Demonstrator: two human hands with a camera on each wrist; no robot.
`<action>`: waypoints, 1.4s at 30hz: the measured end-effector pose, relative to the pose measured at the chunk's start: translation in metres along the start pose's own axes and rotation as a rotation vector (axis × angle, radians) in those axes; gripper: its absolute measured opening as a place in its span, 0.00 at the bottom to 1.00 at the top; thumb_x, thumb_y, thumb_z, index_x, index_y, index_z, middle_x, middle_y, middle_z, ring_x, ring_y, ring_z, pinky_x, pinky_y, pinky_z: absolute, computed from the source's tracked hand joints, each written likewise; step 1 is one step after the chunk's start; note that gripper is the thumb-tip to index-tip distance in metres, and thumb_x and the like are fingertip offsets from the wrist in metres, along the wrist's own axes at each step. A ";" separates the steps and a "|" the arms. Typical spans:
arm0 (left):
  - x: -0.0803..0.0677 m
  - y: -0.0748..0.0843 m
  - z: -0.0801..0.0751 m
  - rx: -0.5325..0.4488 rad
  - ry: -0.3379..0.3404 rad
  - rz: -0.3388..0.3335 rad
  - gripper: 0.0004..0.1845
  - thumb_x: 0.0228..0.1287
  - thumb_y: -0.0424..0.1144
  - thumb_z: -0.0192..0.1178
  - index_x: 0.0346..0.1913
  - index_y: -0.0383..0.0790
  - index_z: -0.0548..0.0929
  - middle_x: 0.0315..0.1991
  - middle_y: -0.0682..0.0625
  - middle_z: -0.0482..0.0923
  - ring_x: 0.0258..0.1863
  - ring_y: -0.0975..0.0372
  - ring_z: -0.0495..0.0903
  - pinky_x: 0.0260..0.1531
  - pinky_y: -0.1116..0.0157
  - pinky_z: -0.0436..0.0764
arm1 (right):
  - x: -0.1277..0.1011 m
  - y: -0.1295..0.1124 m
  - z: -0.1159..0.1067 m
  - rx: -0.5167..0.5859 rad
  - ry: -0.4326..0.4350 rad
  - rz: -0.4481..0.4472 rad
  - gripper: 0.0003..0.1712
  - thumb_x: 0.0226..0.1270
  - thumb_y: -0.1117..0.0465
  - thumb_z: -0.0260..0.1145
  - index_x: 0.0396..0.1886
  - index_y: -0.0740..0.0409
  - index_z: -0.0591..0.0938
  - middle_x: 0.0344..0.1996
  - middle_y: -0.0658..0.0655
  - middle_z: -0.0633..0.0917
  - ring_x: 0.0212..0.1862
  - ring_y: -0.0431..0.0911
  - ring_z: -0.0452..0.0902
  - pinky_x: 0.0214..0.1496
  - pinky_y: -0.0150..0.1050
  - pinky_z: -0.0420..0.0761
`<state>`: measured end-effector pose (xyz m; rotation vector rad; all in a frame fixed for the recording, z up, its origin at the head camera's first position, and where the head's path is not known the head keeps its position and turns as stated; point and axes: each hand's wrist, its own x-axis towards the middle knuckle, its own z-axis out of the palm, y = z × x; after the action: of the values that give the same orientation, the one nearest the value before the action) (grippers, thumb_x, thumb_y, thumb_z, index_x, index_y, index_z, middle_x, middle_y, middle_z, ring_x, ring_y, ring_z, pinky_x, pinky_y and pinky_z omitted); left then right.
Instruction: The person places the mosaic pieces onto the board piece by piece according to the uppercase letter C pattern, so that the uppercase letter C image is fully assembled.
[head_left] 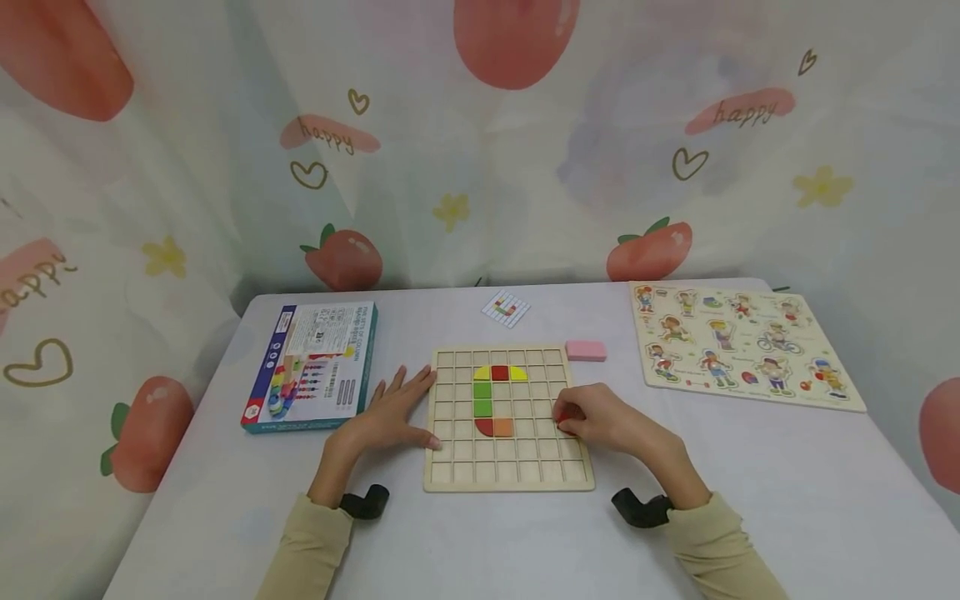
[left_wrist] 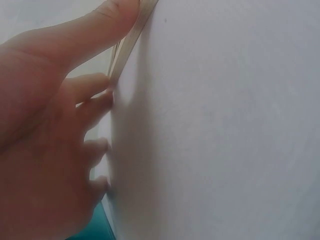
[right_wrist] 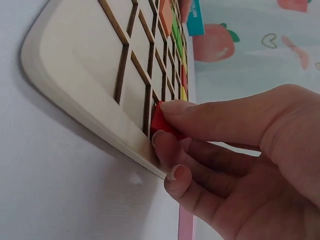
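Right-side placement: red piece (right_wrist: pixel 161 121) pinched in right hand (head_left: pixel 600 419) at board (head_left: pixel 507 475) edge.
Left hand (head_left: pixel 390 415) flat, fingers straight, steadying opposite edge.

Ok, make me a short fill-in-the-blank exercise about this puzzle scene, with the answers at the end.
1. The right hand pinches a small ____ piece at the grid board.
2. The left hand rests flat against the board's ____ edge.
3. Just beyond the board lies a ____ eraser.
4. The box lies to the ____ of the board.

Missing words: red; left; pink; left
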<state>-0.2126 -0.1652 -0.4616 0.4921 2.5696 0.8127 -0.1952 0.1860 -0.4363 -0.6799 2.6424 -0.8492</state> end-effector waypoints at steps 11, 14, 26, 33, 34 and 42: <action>0.000 0.001 0.000 0.006 -0.008 -0.012 0.60 0.54 0.53 0.78 0.83 0.44 0.52 0.85 0.48 0.43 0.84 0.45 0.29 0.80 0.40 0.30 | -0.002 0.001 -0.003 0.110 0.016 -0.005 0.06 0.67 0.71 0.69 0.38 0.56 0.84 0.32 0.49 0.85 0.36 0.40 0.80 0.41 0.31 0.83; 0.000 0.000 0.000 0.010 -0.010 -0.011 0.60 0.54 0.53 0.78 0.83 0.44 0.52 0.85 0.49 0.43 0.84 0.45 0.29 0.79 0.39 0.30 | 0.000 0.000 0.002 0.184 0.025 -0.029 0.06 0.67 0.72 0.67 0.39 0.59 0.84 0.33 0.52 0.87 0.34 0.41 0.83 0.40 0.30 0.85; 0.000 -0.001 0.000 -0.001 -0.011 -0.005 0.60 0.54 0.52 0.78 0.83 0.43 0.53 0.85 0.47 0.44 0.84 0.44 0.30 0.79 0.38 0.30 | 0.012 -0.019 0.032 0.186 0.128 0.048 0.06 0.68 0.69 0.69 0.43 0.61 0.88 0.36 0.52 0.86 0.32 0.39 0.80 0.35 0.29 0.83; -0.002 0.002 -0.001 -0.006 -0.005 -0.013 0.59 0.54 0.52 0.78 0.83 0.44 0.53 0.85 0.48 0.44 0.84 0.45 0.30 0.80 0.40 0.30 | 0.010 -0.020 0.029 0.151 0.136 0.014 0.08 0.68 0.68 0.70 0.45 0.60 0.88 0.40 0.52 0.88 0.38 0.40 0.81 0.42 0.30 0.84; -0.001 0.002 -0.001 -0.003 -0.003 -0.014 0.59 0.54 0.52 0.78 0.83 0.43 0.53 0.85 0.48 0.44 0.84 0.45 0.30 0.80 0.39 0.30 | 0.010 -0.020 0.028 0.155 0.128 0.004 0.08 0.68 0.67 0.70 0.45 0.60 0.88 0.41 0.52 0.89 0.39 0.41 0.81 0.43 0.31 0.84; -0.002 0.003 0.000 0.008 0.007 -0.012 0.60 0.53 0.52 0.78 0.83 0.42 0.54 0.85 0.46 0.45 0.84 0.43 0.32 0.79 0.37 0.31 | 0.008 -0.020 0.019 0.113 0.158 -0.025 0.09 0.69 0.66 0.69 0.47 0.60 0.88 0.42 0.52 0.89 0.42 0.42 0.82 0.48 0.35 0.85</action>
<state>-0.2104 -0.1644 -0.4591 0.4764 2.5807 0.8008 -0.1878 0.1589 -0.4399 -0.6426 2.7031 -1.0916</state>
